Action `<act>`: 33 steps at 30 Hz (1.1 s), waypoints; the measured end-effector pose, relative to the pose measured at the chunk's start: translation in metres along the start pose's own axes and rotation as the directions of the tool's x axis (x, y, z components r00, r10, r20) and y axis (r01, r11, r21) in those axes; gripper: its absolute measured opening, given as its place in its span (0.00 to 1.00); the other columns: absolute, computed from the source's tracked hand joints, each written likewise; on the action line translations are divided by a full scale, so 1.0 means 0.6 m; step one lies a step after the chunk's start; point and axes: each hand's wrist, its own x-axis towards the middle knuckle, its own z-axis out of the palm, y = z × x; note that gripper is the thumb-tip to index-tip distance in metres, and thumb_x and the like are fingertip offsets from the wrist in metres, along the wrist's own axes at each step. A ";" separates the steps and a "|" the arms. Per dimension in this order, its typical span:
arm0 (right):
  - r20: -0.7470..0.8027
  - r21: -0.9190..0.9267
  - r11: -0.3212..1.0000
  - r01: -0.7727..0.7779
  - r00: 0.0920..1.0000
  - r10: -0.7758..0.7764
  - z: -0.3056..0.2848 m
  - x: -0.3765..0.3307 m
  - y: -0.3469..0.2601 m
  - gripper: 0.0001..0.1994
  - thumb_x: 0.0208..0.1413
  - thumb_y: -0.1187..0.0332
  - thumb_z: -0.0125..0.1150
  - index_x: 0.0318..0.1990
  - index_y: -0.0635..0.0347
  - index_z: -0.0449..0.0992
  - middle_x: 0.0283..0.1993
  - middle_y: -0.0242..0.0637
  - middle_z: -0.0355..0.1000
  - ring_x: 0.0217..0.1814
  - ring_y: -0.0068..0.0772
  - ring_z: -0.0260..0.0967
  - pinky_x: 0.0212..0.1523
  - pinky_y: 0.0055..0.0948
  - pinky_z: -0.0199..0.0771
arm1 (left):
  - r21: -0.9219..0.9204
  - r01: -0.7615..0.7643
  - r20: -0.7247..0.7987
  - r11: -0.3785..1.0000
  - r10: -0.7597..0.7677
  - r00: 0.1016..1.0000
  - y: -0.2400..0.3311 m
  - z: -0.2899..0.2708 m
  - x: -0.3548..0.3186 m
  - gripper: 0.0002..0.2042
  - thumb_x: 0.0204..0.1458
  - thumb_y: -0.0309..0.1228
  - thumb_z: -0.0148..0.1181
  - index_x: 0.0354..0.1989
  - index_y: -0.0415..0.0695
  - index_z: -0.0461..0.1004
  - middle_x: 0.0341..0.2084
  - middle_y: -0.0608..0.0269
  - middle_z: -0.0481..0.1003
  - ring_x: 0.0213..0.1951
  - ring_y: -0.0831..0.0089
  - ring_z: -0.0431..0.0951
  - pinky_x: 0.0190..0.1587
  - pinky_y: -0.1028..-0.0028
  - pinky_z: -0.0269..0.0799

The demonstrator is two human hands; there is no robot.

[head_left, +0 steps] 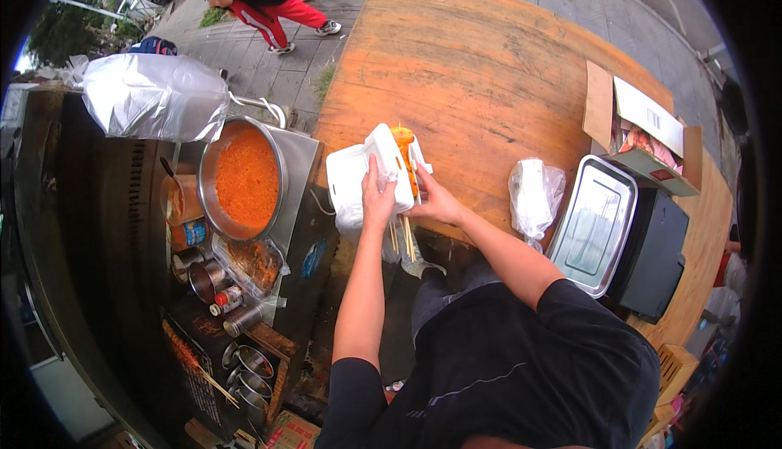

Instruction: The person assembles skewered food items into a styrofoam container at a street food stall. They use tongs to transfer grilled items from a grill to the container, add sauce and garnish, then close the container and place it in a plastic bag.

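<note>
Over the near edge of the wooden table, both my hands grip a white foam takeaway box (346,173) with its lid partly raised. My left hand (378,196) lies on the box's white side, fingers pointing away from me. My right hand (440,200) closes on the box's right side, beside orange skewered food (405,141) that lies along it. Thin wooden skewer sticks (407,235) poke out of the near end, between my wrists. A clear plastic bag (349,218) hangs under the box. My right fingertips are partly hidden behind it.
The wooden table (489,66) spreads ahead. To the right are a plastic-wrapped white bundle (533,196), a steel tray (599,213) and an open cardboard box (652,143). On the left stand a bowl of orange-red seasoning (247,178) and a seasoning tray (259,266). A passer-by (269,1) walks beyond.
</note>
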 end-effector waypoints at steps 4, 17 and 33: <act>0.090 0.166 0.982 -0.086 0.993 0.072 -0.016 -0.007 -0.015 0.59 0.43 0.76 0.75 0.76 0.56 0.32 0.78 0.46 0.39 0.73 0.39 0.54 0.66 0.38 0.65 | -0.069 0.053 -0.010 0.996 -0.054 0.998 0.008 -0.004 -0.001 0.36 0.56 0.31 0.57 0.74 0.49 0.51 0.63 0.44 0.62 0.62 0.55 0.66 0.63 0.66 0.62; 0.160 0.312 0.939 -0.142 0.983 0.095 -0.021 -0.009 0.002 0.53 0.49 0.80 0.64 0.76 0.54 0.31 0.79 0.43 0.34 0.76 0.36 0.49 0.70 0.38 0.56 | 0.163 0.053 -0.036 0.985 -0.048 0.998 0.024 0.006 -0.002 0.38 0.53 0.39 0.63 0.73 0.52 0.54 0.62 0.29 0.57 0.64 0.39 0.61 0.66 0.61 0.59; 0.049 0.384 0.902 -0.196 0.980 0.192 -0.030 0.001 -0.033 0.41 0.56 0.57 0.68 0.72 0.49 0.49 0.68 0.38 0.58 0.65 0.41 0.60 0.64 0.42 0.61 | 0.138 0.077 -0.058 0.988 -0.069 0.996 0.041 0.021 -0.009 0.38 0.51 0.38 0.67 0.72 0.55 0.57 0.64 0.28 0.53 0.65 0.38 0.59 0.66 0.59 0.58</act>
